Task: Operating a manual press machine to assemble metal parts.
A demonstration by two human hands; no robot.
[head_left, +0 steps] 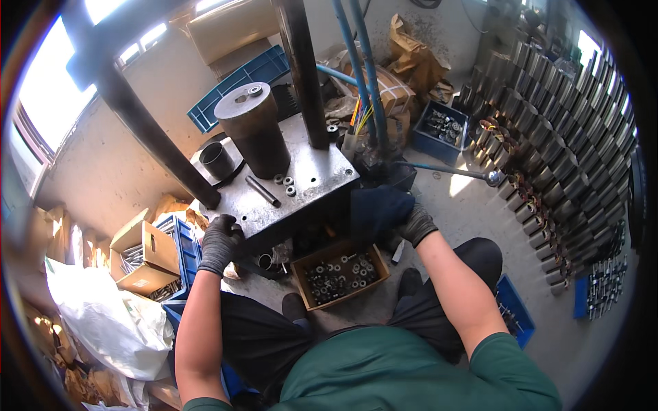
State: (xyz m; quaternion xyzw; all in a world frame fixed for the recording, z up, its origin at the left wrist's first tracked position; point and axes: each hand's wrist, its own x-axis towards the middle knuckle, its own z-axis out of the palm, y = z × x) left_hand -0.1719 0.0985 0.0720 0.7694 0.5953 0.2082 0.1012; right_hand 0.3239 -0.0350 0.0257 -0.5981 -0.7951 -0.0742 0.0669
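Note:
My left hand (222, 240), in a grey knitted glove, is at the near left corner of the steel press table (301, 164), its fingers curled at the edge. My right hand (417, 223), gloved alike, grips a dark blue cloth (379, 208) beside the table's right front edge; the cloth hides part of its fingers. On the table stand a tall dark metal cylinder (255, 137) with a small ring part (255, 90) on top, and a short tube (216, 160). A thin metal rod (262, 191) and several small bearing-like rings (288, 186) lie nearby.
Thick steel columns (305, 75) rise from the table. Below it is a cardboard box (340, 277) of small ring parts. Stacked metal cylinders (569, 144) fill the right side, near a blue crate (440, 133) of parts. An open carton (144, 260) and white sack (103, 315) stand left.

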